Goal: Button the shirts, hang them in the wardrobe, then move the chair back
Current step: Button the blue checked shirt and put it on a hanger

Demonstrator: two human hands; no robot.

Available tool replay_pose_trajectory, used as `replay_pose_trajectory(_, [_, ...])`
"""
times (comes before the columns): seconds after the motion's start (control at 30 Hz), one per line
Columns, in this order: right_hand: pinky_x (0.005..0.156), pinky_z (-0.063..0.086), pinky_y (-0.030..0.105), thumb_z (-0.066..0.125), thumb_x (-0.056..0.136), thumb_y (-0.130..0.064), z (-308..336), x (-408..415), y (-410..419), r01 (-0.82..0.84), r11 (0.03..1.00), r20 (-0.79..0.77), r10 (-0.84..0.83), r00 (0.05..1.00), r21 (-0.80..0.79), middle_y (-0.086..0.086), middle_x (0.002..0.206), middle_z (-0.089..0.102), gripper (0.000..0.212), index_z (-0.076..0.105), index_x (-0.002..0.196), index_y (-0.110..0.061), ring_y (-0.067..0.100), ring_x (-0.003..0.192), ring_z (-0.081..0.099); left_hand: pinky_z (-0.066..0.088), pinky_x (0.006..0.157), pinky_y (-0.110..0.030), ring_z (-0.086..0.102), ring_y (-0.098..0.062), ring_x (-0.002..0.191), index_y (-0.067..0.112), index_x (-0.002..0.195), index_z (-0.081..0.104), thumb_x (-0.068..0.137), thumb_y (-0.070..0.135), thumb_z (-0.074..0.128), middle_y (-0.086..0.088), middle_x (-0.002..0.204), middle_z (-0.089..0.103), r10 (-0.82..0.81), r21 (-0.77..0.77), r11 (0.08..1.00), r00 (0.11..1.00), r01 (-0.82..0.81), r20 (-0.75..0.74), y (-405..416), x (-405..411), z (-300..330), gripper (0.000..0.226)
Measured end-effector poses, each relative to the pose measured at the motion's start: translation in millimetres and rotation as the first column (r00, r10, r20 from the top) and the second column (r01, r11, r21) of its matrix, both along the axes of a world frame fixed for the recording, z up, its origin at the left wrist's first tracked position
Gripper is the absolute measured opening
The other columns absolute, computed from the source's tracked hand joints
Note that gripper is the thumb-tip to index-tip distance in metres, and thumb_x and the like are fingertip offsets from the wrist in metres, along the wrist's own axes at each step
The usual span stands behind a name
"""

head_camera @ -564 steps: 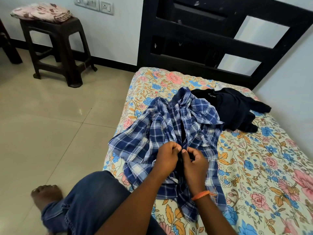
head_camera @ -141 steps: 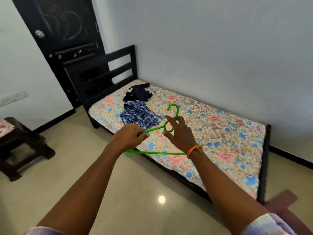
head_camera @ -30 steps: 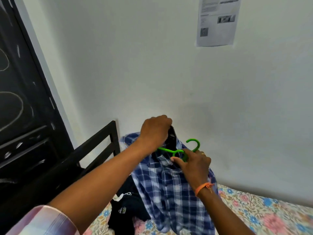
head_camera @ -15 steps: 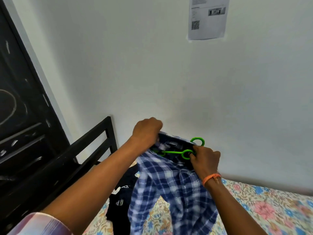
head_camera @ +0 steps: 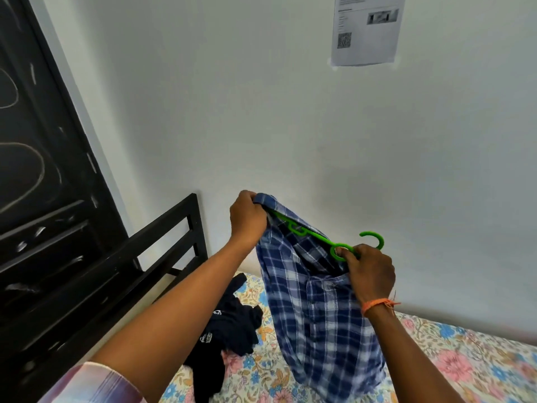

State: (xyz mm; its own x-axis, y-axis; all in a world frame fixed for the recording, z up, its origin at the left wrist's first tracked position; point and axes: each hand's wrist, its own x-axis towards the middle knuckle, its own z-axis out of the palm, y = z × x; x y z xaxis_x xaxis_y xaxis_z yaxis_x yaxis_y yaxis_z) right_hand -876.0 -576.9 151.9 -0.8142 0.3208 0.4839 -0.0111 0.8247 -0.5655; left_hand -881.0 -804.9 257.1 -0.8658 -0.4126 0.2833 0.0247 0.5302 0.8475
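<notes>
One head-worn view looks forward, slightly down, close over both forearms toward the wall (head_camera: 261, 126).

Soft, even daylight, faint shadows on the wall (head_camera: 290, 126), wide-angle bending at edges, slight blur lower right.

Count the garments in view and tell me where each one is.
2. The blue plaid shirt is held up over the bed on a green hanger; the dark garment lies crumpled on the bed near the headboard. More may be out of frame.
</notes>
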Motion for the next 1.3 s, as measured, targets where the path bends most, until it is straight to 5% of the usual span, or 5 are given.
replay_pose_trajectory(0.17, [0.045,0.023,0.019,0.073,0.085,-0.05,4.0,1.6,-5.6,-0.062,0.998,-0.064,0.062,0.996,-0.002,0.003,0.053,0.061,0.037,0.071,0.068,-0.017,0.02,0.048,0.052,0.041,0.061,-0.031,0.052,-0.019,0.075,0.01,0.108,0.048,0.098,0.008,0.033,-0.005,0.095,0.056,0.179,0.575,0.813,0.98,-0.094,-0.092,26.7,1.0,-7.4,0.018])
replay_pose_trajectory(0.37, [0.049,0.034,0.028,0.073,0.086,-0.039,-9.2,3.4,-6.4,-0.158,0.893,-0.223,0.271,0.936,0.422,0.01,0.049,0.056,0.032,0.07,0.07,-0.012,0.029,0.041,0.049,0.041,0.058,-0.028,0.054,-0.011,0.07,0.016,0.101,0.051,0.099,0.013,0.039,0.005,0.083,0.056,0.006,-0.068,0.997,0.974,-0.022,-0.228,19.3,-5.5,21.5,0.012])
replay_pose_trajectory(0.57, [0.058,0.036,0.034,0.08,0.081,-0.037,-4.7,10.8,-32.7,-0.152,0.893,-0.161,0.239,0.958,0.423,0.006,0.05,0.058,0.025,0.067,0.069,-0.019,0.031,0.046,0.055,0.052,0.081,-0.035,0.063,-0.031,0.095,0.015,0.104,0.07,0.083,0.013,0.051,-0.01,0.107,0.069,-0.358,-0.592,0.709,0.919,0.384,0.167,29.4,-20.2,36.7,0.028])
replay_pose_trajectory(1.07, [0.076,0.019,0.037,0.085,0.073,-0.037,-2.1,-1.3,-26.1,-0.349,0.866,-0.054,0.393,0.918,0.358,-0.009,0.059,0.063,0.025,0.065,0.062,-0.028,0.03,0.104,0.061,0.045,0.063,-0.024,0.062,-0.017,0.082,0.013,0.102,0.074,0.092,0.02,0.062,-0.002,0.092,0.069,-0.504,-0.314,0.758,0.819,0.571,0.273,10.3,-7.3,0.5,0.017])
replay_pose_trajectory(1.3, [0.05,0.041,0.029,0.074,0.087,-0.038,4.4,-1.5,-14.0,-0.536,0.842,0.024,0.536,0.844,0.06,-0.004,0.057,0.064,0.02,0.072,0.07,-0.027,0.013,0.054,0.058,0.03,0.047,-0.027,0.05,-0.016,0.056,0.008,0.069,0.056,0.094,0.02,0.055,-0.002,0.062,0.053,-0.051,-0.243,0.968,0.998,0.058,0.034,-21.1,-27.4,-3.4,0.028])
